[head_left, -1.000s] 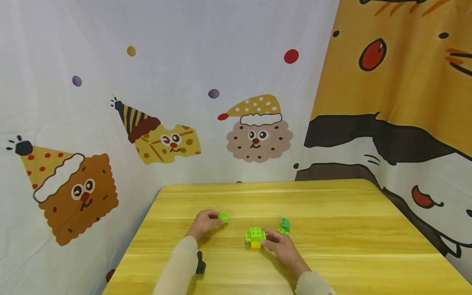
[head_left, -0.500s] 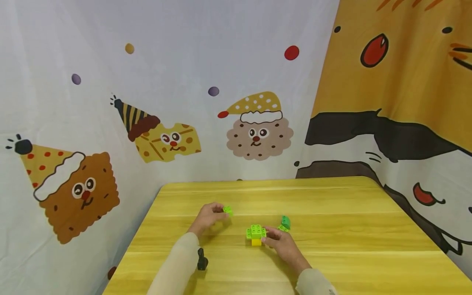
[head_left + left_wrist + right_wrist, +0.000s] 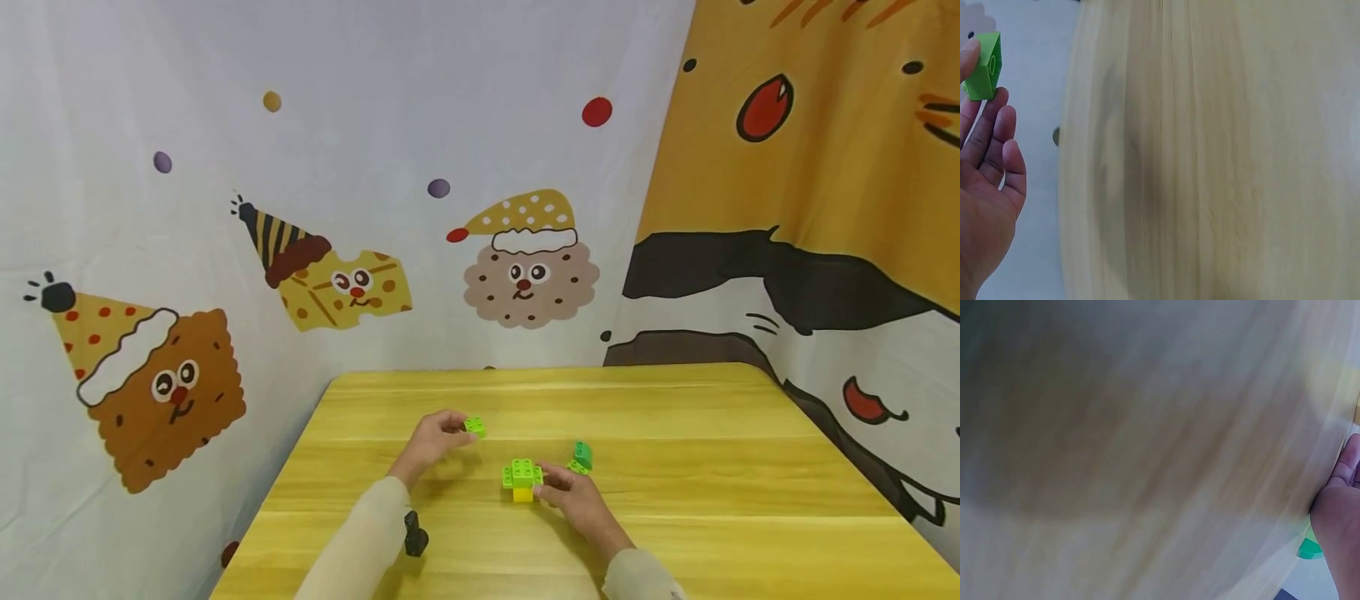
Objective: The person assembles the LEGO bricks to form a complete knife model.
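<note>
Thumb and fingers of my left hand pinch a light green toy building brick, raised over the table. In the left wrist view the same brick shows its hollow underside, with the other fingers loosely bent below it. My right hand grips the right side of a small brick build, light green bricks on top of a yellow one, standing on the table. Only part of the right hand enters the right wrist view, where its fingertips are cut off by the frame's edge.
Behind the right hand lies a dark green curved brick with a light green brick against it. A black device sits by the left sleeve. Beyond the wooden table hangs a cartoon-printed cloth.
My left hand has carried the light green brick to the right and slightly away from me. My right hand stays at the brick build, which has not moved on the table.
</note>
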A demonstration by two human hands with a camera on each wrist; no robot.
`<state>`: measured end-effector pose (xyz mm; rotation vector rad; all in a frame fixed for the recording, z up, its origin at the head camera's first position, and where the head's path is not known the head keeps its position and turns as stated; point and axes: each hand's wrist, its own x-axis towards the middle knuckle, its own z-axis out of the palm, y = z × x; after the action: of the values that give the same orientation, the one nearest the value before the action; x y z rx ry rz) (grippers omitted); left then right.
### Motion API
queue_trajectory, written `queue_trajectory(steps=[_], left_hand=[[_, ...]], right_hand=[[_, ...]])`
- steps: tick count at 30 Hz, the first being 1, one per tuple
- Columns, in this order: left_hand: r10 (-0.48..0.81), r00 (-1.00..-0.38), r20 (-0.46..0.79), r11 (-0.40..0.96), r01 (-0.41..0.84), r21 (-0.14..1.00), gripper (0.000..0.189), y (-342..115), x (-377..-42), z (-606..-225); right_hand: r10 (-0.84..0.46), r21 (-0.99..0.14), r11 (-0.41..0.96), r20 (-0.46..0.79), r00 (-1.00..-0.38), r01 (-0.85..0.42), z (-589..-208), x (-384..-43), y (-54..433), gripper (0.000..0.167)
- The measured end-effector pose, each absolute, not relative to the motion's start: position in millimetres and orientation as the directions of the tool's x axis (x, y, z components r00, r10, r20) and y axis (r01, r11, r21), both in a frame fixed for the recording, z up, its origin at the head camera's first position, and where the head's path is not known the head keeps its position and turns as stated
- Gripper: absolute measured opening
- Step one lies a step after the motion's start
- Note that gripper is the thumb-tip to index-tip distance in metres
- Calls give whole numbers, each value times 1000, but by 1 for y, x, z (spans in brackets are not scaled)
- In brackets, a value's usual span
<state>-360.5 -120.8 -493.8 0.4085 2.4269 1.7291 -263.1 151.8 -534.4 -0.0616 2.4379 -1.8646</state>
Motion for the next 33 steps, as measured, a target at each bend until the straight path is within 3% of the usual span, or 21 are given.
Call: queue_trajectory(steps=[9,33], left_hand=[[354,-926,131,283,240,929,36,-104,-346,-482],[363,-912,193,334,321,886,31,-76,-312,-472]], right_hand=[[-64,-967,253,-47,-997,30,-534,-263,153,56],[-55,-969,243,-57,-997,42,-537,-265,150,52]])
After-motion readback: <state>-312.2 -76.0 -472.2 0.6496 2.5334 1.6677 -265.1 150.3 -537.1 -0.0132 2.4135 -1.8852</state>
